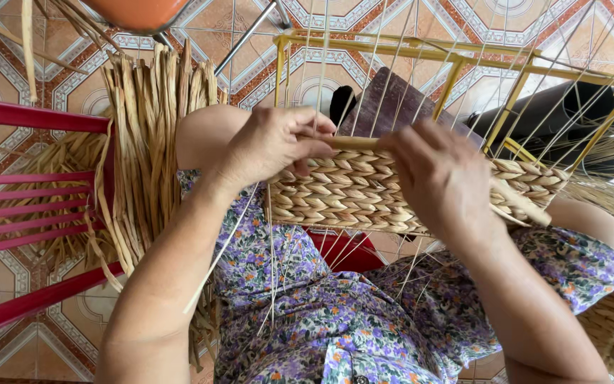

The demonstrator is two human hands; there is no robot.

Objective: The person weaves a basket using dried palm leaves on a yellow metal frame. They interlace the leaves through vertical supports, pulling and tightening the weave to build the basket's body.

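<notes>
Left hand: your left hand (268,146) pinches the straw strand (353,142), fingers closed on it.
Right hand: your right hand (438,178) grips that strand too.
Woven band: (342,192) centre frame, on the yellow wire frame (456,53).
Loose straw bundle: (147,135) upper left.

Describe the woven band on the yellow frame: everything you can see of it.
The woven band is a strip of tan, twisted plant fibre in several herringbone-like rows, wrapped around the lower part of the yellow frame and threaded through thin pale uprights. It sits over the person's lap. The left hand and right hand rest on its top edge, pinching a strand between them. Loose ends stick out at right.
</notes>
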